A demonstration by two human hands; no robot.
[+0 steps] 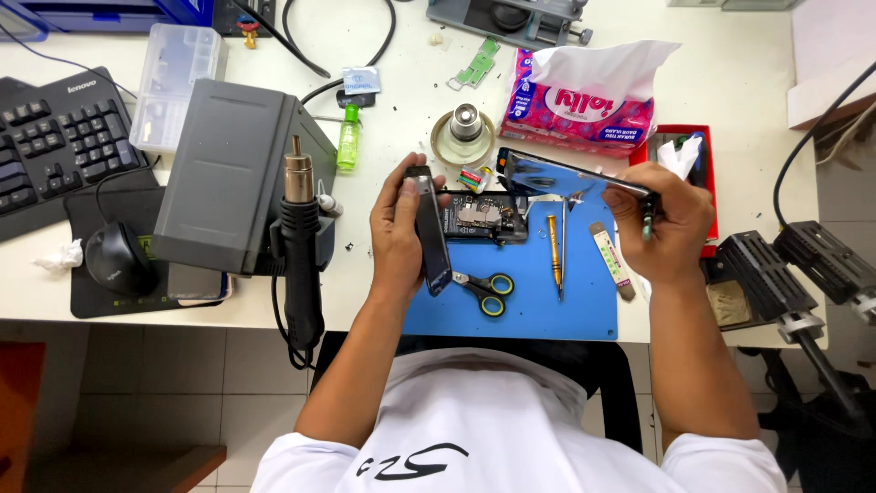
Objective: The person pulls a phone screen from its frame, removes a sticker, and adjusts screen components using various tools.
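- Phone body (432, 228) stands on edge above the blue mat (547, 315), left hand (397, 233) clamped around it.
- Right hand (664, 228) grips the detached screen panel (557, 175), lifted clear.
- Step judged: separation of screen from body.
- Open circuit assembly (484, 217), scissors (485, 290), screwdriver (554, 248) lie between hands on table (730, 82).
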